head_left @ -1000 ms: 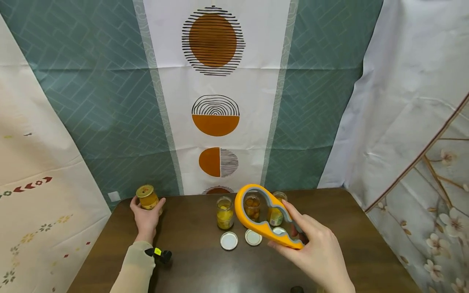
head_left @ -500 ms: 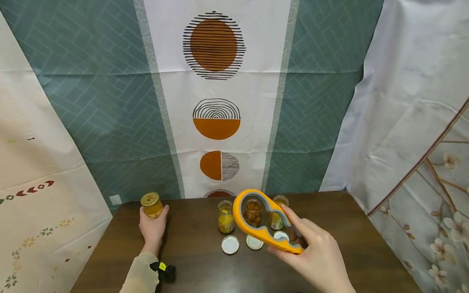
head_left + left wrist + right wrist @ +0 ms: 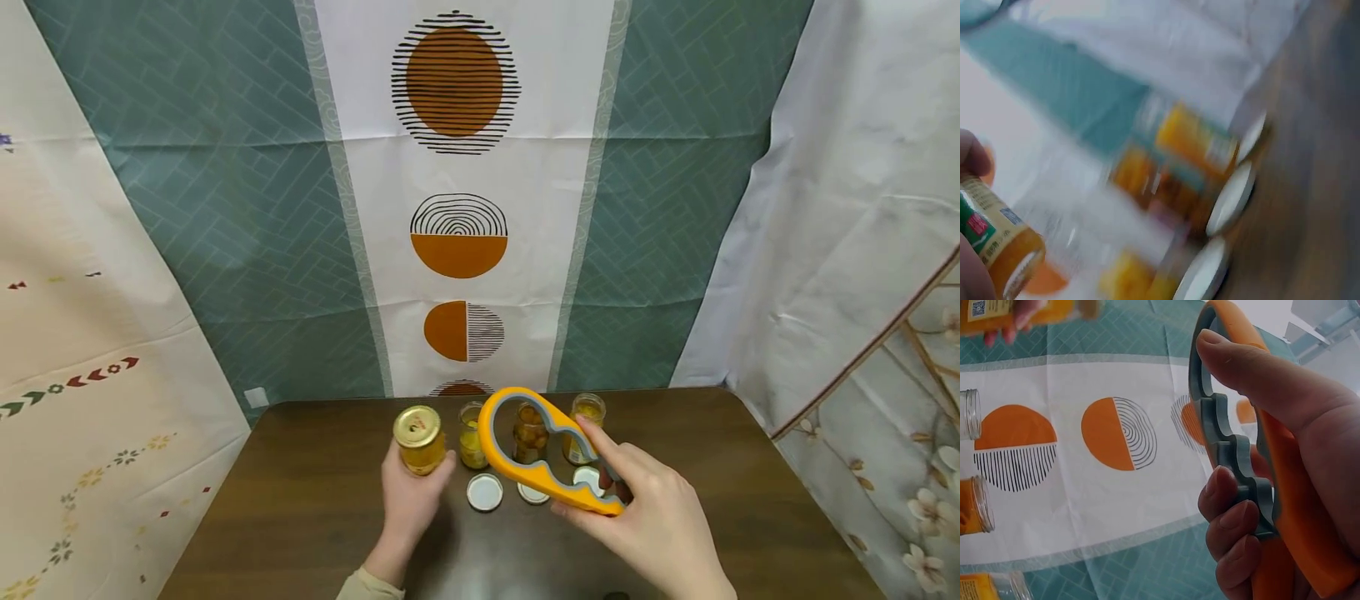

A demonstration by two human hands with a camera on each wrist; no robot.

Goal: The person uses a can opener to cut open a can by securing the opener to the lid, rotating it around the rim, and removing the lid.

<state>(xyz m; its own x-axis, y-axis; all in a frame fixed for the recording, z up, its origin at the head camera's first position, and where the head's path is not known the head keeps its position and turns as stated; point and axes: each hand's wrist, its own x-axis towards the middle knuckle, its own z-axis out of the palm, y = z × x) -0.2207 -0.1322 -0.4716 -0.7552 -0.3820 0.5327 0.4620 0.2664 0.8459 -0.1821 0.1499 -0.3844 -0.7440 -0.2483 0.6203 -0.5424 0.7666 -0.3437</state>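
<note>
My left hand (image 3: 408, 504) grips a gold-lidded jar (image 3: 420, 437) of yellow-orange contents, held up over the table; its printed label (image 3: 997, 228) shows in the left wrist view. My right hand (image 3: 652, 508) holds an orange and grey jar opener (image 3: 558, 490) by its handles, with the loop pointing left. Nothing sits inside the loop. Behind the two hands stand three lidless glass jars: a left jar (image 3: 471, 442) with yellow pieces, a middle jar (image 3: 531, 437) with brownish round fruit seen through the loop, and a right jar (image 3: 588, 408) partly covered by the opener.
White-faced lids lie before the jars: a left lid (image 3: 484, 493), a middle lid (image 3: 533, 495) and a right lid (image 3: 587, 477), the latter two partly hidden. A dark object (image 3: 617, 596) barely shows at the bottom edge. Patterned cloth (image 3: 465, 250) hangs behind the brown table (image 3: 315, 467).
My left hand has lifted the gold-lidded jar from the table's far left and carried it right, near the left open jar. The right hand keeps its hold on the opener, almost still.
</note>
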